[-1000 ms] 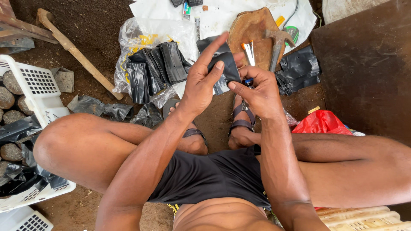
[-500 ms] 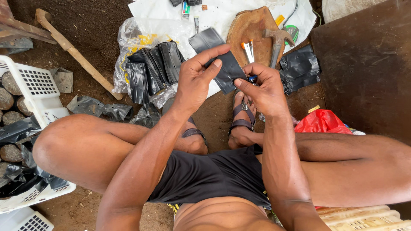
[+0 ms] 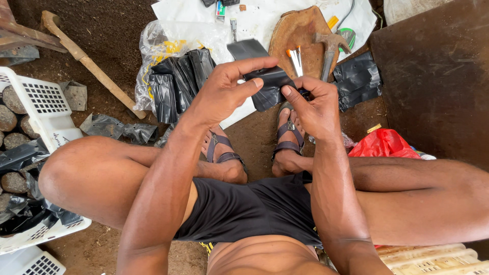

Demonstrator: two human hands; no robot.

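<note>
Both hands, left hand (image 3: 221,94) and right hand (image 3: 313,104), are pinching a black plastic nursery bag (image 3: 265,76) between thumbs and fingertips, apparently working its mouth apart above the hammer (image 3: 328,48).

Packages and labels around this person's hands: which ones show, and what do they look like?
Clear plastic bag: on the ground left of the hands, crumpled, holding stacked black bags.
Red plastic bag: by the right knee, bunched.
Small carton: top edge, on a white sheet, multicoloured print.
Round green-and-white label: beside the hammer.
</note>
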